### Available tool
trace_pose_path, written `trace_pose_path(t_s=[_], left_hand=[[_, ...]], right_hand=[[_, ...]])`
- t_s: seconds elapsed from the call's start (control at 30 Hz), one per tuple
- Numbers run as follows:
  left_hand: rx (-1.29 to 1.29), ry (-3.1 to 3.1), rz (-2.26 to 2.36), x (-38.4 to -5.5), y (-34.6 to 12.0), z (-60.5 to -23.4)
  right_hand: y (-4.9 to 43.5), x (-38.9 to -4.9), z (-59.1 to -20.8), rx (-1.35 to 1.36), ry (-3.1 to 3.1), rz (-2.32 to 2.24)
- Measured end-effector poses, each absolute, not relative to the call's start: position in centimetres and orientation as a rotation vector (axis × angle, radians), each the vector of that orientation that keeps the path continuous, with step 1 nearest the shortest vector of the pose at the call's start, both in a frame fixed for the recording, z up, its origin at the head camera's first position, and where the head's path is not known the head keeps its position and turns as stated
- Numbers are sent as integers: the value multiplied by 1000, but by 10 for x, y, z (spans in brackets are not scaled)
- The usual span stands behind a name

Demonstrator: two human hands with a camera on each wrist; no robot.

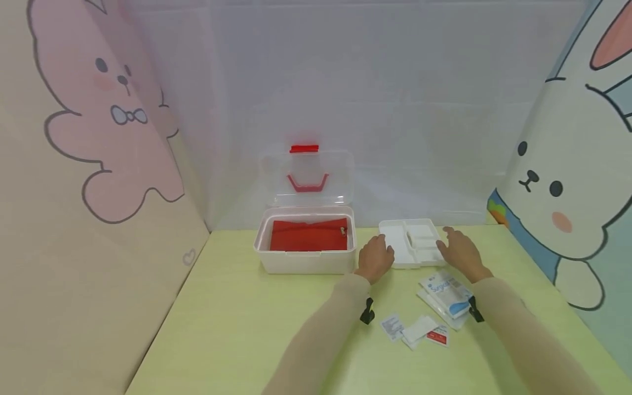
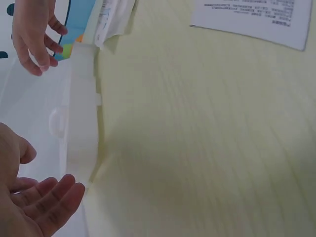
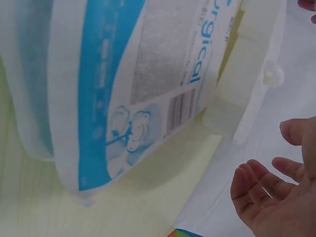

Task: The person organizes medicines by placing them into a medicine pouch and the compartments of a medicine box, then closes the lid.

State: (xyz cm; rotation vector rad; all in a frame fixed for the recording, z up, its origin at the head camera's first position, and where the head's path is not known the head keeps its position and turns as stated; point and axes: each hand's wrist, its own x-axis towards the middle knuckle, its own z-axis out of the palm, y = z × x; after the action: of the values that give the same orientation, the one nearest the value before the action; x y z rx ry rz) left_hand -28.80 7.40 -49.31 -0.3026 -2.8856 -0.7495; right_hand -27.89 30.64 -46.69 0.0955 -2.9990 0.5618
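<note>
A white divided tray [image 1: 402, 244] lies on the table, with one wide section and smaller ones beside it. At its left edge is my left hand [image 1: 375, 258], fingers loosely bent and holding nothing. My right hand [image 1: 461, 253] hovers by the tray's right side, thumb and fingers spread apart. In the left wrist view the tray's side wall [image 2: 83, 113] shows between both hands. From the right wrist, the tray [image 3: 247, 74] appears beyond a packet, with the fingers [image 3: 256, 190] of my right hand apart from it.
Left of the tray stands a white box [image 1: 306, 262] with its clear lid [image 1: 336, 175] raised and a red pouch [image 1: 308, 235] inside. Nearer me lie packets marked Surgical [image 1: 446, 293], small white packets [image 1: 419, 328] and a red-and-white one [image 1: 438, 336]. A white curtain [image 1: 419, 109] hangs behind.
</note>
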Motion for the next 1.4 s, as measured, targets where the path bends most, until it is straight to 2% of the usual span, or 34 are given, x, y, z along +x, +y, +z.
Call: trace_pose_path(t_s=[0.4,0.83,1.0,1.4], left_hand=[[-240,-2935,-971,-305,74,-530],[-298,-2887,-1043,-311,77,-529],[-304,-2885,-990,-310,76,-519],[-343,-2853,-967,-300,80,-480]], right_hand=[[309,-278,-480,17,-3083,552],[309,-284,-496,-23,-3096,701],[310,-286,-492,40,-3042,614],[317,-275,-454,75,-2938,561]])
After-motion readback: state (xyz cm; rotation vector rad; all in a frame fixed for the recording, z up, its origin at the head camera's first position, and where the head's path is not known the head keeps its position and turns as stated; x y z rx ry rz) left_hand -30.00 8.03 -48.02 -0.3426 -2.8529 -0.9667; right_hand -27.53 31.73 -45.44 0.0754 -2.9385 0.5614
